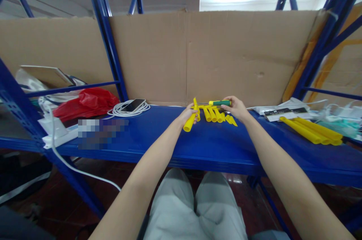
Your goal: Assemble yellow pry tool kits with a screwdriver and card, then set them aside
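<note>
My left hand [190, 115] is closed around a yellow plastic tube-like part [189, 123], whose open round end points toward me. In my right hand [235, 107] is a screwdriver [220, 103] with a green and yellow handle, gripped by the handle's end. Its thin shaft points left at the yellow part; whether the tip touches it I cannot tell. Between and below my hands, several yellow tube-like parts [212, 115] lie side by side on the blue shelf [158, 138]. Small yellow pieces [231, 120] sit at the right end of that row.
Longer yellow tubes [311, 131] rest at the right beside a white packet [285, 112]. A phone [134, 105] lies on a coiled white cable [115, 110] at the left, near a red bag [87, 103] and a power strip [60, 138]. Cardboard [152, 59] stands behind.
</note>
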A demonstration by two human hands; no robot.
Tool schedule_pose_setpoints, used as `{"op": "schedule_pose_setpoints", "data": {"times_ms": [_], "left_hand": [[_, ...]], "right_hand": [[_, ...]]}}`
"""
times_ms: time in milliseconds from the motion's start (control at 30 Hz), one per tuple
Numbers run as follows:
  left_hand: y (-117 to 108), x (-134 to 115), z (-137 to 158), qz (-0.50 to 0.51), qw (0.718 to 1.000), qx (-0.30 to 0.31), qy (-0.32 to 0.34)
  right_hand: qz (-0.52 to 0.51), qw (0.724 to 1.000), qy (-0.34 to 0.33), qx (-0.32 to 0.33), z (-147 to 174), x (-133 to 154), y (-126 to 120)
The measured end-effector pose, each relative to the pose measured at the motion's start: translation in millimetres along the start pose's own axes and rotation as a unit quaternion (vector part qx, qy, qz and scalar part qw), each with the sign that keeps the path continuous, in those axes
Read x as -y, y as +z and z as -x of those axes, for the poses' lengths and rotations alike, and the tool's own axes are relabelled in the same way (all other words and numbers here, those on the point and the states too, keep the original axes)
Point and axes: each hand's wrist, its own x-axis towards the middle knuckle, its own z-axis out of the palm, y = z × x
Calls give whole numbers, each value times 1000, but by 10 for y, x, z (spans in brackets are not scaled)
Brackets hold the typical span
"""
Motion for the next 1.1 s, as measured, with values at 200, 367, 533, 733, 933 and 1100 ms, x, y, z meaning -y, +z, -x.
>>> {"op": "schedule_pose_setpoints", "data": {"times_ms": [200, 367, 533, 733, 933, 1100], "left_hand": [[37, 13, 77, -22, 1000, -15, 2], [47, 21, 86, -40, 999, -15, 1], [90, 57, 67, -47, 999, -5, -5], [151, 110, 54, -58, 998, -10, -23], [138, 99, 30, -43, 998, -19, -37], [116, 87, 2, -27, 999, -15, -40]], "right_hand": [[46, 999, -12, -3, 12, 18, -19], [44, 998, 47, -6, 52, 111, -3], [31, 990, 131, -47, 114, 266, 27], [-71, 969, 217, -92, 178, 422, 40], [-251, 908, 334, -41, 129, 478, 0], [-302, 911, 280, 11, 112, 460, -17]]}}
